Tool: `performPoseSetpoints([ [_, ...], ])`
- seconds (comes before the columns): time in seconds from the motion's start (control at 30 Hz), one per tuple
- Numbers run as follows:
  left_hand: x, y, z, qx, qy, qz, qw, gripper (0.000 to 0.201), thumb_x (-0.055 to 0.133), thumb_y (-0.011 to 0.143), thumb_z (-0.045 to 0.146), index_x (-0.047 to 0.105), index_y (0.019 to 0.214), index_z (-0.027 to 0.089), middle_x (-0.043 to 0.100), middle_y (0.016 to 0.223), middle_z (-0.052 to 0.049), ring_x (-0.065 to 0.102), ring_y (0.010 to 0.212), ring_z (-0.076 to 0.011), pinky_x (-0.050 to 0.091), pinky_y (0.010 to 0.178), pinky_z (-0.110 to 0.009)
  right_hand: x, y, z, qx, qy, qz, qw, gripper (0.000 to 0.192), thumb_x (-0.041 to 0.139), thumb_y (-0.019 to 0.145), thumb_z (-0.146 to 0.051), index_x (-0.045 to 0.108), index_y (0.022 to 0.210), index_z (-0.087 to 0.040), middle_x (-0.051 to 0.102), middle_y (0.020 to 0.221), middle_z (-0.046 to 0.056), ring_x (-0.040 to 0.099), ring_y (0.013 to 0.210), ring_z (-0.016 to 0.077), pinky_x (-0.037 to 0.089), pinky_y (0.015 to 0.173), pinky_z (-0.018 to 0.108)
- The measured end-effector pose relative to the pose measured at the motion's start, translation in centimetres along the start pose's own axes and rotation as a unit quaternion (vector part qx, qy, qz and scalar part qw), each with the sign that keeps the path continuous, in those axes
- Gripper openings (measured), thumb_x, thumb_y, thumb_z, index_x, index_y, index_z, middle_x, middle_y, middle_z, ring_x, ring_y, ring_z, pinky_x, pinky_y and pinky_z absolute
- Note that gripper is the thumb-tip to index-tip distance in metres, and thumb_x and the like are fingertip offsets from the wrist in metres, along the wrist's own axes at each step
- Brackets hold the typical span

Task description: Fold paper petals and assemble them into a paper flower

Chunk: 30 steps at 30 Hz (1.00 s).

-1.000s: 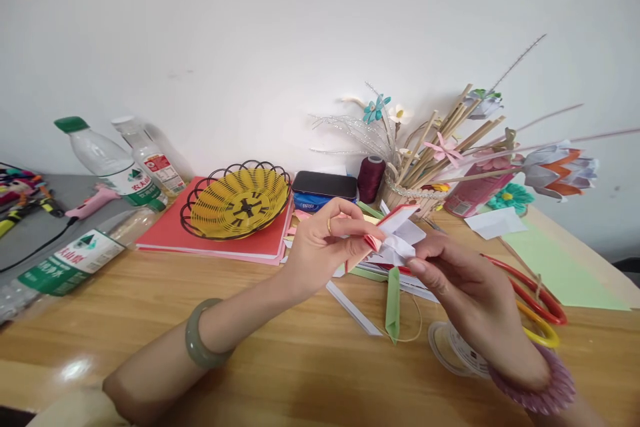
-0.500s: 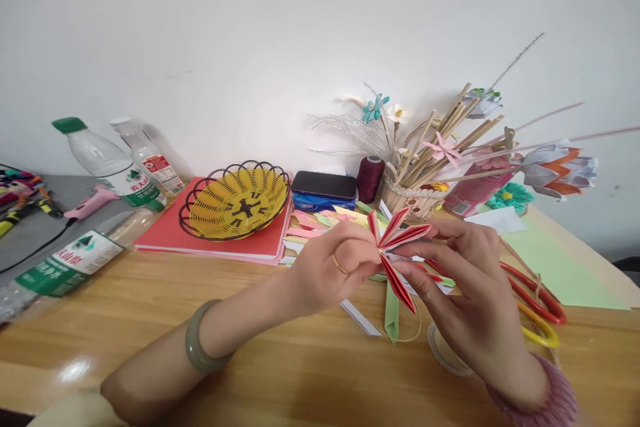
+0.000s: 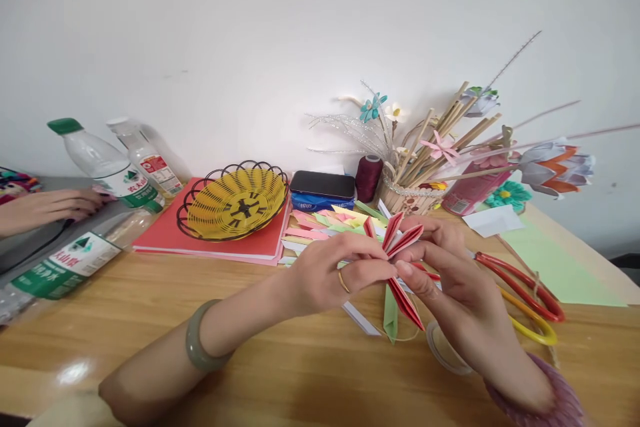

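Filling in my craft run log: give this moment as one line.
left hand: pinching red folded paper piece | right hand: pinching same piece | above: wooden table

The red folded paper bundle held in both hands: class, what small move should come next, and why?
Probably fan the upper strips apart. The left hand and right hand pinch the red folded paper bundle at its middle; its upper strips splay only slightly, and the lower ones stay closed.

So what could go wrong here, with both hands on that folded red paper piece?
The folded red paper piece is pinched only at its middle between the left hand and right hand, so its strips could splay or slip. The red-handled scissors lie close beside the right hand and might be knocked.
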<state>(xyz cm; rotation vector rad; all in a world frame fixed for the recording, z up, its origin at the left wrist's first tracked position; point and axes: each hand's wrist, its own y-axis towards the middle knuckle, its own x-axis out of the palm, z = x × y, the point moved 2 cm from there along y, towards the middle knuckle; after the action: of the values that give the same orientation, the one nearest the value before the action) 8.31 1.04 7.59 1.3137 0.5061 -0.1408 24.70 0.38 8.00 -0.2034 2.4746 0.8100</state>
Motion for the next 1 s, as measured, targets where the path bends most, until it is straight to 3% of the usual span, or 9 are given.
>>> performPoseSetpoints([
  [0.13, 0.4, 0.3, -0.2, -0.161, -0.114, 0.009, 0.980, 0.008, 0.058, 0.079, 0.017, 0.056, 0.081, 0.024, 0.059, 0.070, 0.003, 0.057, 0.060, -0.0098, 0.046, 0.054, -0.022, 0.0, 0.1, 0.1, -0.018, 0.001, 0.011, 1.000, 0.008, 0.056, 0.082, -0.032, 0.060, 0.080, -0.026, 0.050, 0.107, 0.005, 0.047, 0.105, 0.0244, 0.039, 0.087, 0.045],
  [0.2, 0.7, 0.2, -0.4, -0.194, -0.154, 0.014, 0.969, 0.007, 0.058, 0.078, 0.017, 0.057, 0.077, 0.024, 0.059, 0.069, 0.002, 0.056, 0.059, -0.0105, 0.045, 0.055, -0.023, 0.0, 0.1, -0.1, -0.029, -0.015, 0.020, 0.999, 0.008, 0.056, 0.082, -0.031, 0.061, 0.078, -0.026, 0.050, 0.106, 0.005, 0.047, 0.104, 0.0246, 0.039, 0.086, 0.045],
  [0.53, 0.6, -0.4, -1.0, -0.073, -0.145, -0.003, 0.987, 0.012, 0.055, 0.080, 0.010, 0.060, 0.076, 0.021, 0.055, 0.079, 0.000, 0.053, 0.068, -0.0085, 0.044, 0.061, -0.020, -0.1, 0.1, -0.1, -0.031, -0.027, -0.002, 0.999, 0.012, 0.053, 0.084, -0.031, 0.059, 0.076, -0.024, 0.050, 0.105, 0.005, 0.044, 0.105, 0.0243, 0.037, 0.086, 0.043],
  [0.87, 0.6, 0.2, -1.0, -0.066, -0.189, 0.006, 0.980, 0.011, 0.055, 0.081, 0.012, 0.060, 0.076, 0.020, 0.054, 0.077, 0.000, 0.054, 0.063, -0.0071, 0.045, 0.055, -0.017, -0.1, 0.3, -0.4, -0.025, -0.028, -0.033, 0.999, 0.016, 0.048, 0.087, -0.031, 0.056, 0.075, -0.023, 0.052, 0.105, 0.006, 0.045, 0.106, 0.0234, 0.040, 0.086, 0.042],
  [1.0, 0.1, 0.4, -1.3, -0.058, -0.158, 0.009, 0.986, 0.008, 0.055, 0.082, 0.013, 0.059, 0.078, 0.019, 0.058, 0.077, -0.001, 0.057, 0.070, -0.0091, 0.048, 0.064, -0.020, -0.1, 0.4, 0.0, -0.023, -0.022, -0.021, 0.999, 0.013, 0.049, 0.086, -0.031, 0.059, 0.082, -0.025, 0.053, 0.105, 0.005, 0.047, 0.106, 0.0235, 0.041, 0.087, 0.042],
])
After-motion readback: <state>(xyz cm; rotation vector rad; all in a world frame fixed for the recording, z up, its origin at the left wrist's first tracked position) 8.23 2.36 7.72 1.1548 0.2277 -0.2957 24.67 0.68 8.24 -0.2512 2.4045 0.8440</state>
